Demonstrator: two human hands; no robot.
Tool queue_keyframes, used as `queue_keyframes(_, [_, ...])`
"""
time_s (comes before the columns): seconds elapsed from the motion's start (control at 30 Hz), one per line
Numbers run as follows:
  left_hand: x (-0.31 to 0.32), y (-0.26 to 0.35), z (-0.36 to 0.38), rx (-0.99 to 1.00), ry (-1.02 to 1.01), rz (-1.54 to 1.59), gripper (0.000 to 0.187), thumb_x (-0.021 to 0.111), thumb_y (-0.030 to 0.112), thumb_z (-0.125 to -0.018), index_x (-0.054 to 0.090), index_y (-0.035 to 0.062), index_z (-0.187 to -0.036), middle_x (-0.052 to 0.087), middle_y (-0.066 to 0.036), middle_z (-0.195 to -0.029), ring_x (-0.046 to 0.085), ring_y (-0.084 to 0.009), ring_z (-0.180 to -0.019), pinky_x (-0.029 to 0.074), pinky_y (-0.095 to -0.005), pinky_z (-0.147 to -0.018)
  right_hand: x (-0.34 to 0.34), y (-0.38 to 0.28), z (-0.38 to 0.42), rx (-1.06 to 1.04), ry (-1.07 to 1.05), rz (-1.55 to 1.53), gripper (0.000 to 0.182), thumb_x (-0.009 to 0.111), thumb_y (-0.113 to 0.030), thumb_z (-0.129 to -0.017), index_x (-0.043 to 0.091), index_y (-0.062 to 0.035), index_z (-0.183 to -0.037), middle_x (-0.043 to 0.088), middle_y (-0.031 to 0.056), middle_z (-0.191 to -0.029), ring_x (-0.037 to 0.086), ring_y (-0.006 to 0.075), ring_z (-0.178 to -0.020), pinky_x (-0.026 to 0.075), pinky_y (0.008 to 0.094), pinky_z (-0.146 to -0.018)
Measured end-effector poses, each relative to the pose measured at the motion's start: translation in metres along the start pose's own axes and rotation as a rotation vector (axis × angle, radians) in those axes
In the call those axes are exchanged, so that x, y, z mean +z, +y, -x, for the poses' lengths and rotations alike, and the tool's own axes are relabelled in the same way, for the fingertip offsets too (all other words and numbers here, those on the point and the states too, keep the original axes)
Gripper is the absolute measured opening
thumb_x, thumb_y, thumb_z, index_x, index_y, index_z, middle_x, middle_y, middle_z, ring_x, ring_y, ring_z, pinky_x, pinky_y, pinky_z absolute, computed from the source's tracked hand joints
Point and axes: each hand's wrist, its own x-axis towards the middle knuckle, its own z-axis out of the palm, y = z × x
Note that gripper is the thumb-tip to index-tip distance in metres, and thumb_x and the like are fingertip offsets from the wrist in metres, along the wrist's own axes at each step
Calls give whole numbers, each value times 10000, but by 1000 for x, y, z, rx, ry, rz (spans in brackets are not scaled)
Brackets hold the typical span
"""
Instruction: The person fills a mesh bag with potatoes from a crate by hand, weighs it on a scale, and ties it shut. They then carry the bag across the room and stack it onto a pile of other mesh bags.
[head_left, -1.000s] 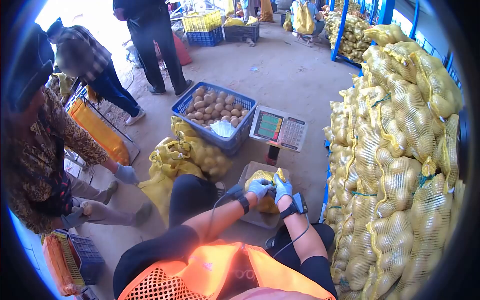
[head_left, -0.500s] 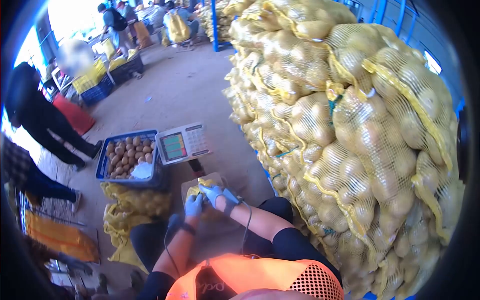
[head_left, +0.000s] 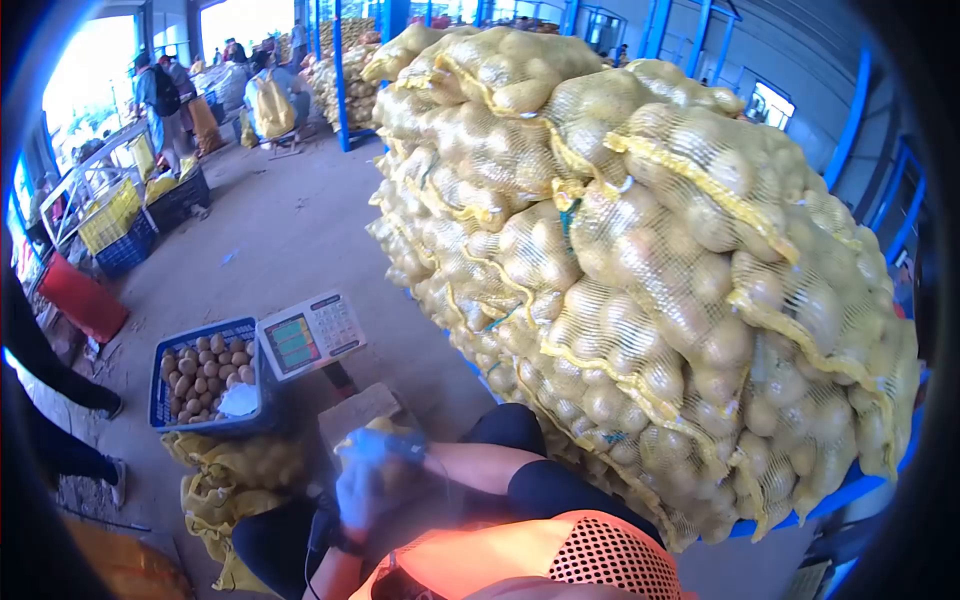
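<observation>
Both my hands wear blue gloves and are blurred by motion, close together in front of my lap. My left hand (head_left: pixel 360 495) is the lower one, its fingers too smeared to read. Just above and touching it, my right hand (head_left: pixel 400 447) is closed around a small bunch of yellow mesh bag (head_left: pixel 380 426); most of the bunch is hidden. Beyond the hands is the scale platform (head_left: pixel 365 405), a pale flat surface. The scale's display panel (head_left: pixel 312 335) stands behind it on a post, its green screens lit.
A blue crate (head_left: pixel 205 425) of round brown produce stands left of the scale, with filled yellow mesh sacks (head_left: pixel 235 465) in front. A tall stack of filled mesh sacks (head_left: pixel 640 290) rises on my right. People stand at the left edge and work at the back.
My hands have come nearer my body, away from the scale platform, with the yellow mesh. My view has turned right and tilted up, so the sack stack appears further left.
</observation>
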Motion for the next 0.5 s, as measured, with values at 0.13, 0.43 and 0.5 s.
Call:
queue_keyframes(0.13, [-27,-109,46,-426,424,1133,430,377,580,-942,529,178,-931,565,17,-862,526,-122,-713,429,-253,-633,0,-30,18,53,243,-16,394,524,-410,-925,652,-41,-878,647,180,-787,620,318,-722,456,401,-661])
queue_keyframes(0.43, [12,93,-4,-448,19,1301,635,473,605,-855,441,124,-1269,485,-94,-1242,488,-266,-1145,428,-444,-941,-150,-346,76,-323,501,-456,232,622,-265,-904,581,-40,-863,554,-12,-673,512,56,-635,437,263,-576])
queue_keyframes(0.5, [11,158,-36,-355,-137,1272,711,485,590,-850,413,99,-1361,465,-124,-1356,470,-294,-1233,418,-473,-1001,-216,-415,105,-490,866,-123,221,662,-205,-867,557,-61,-997,565,29,-785,554,123,-721,466,301,-649])
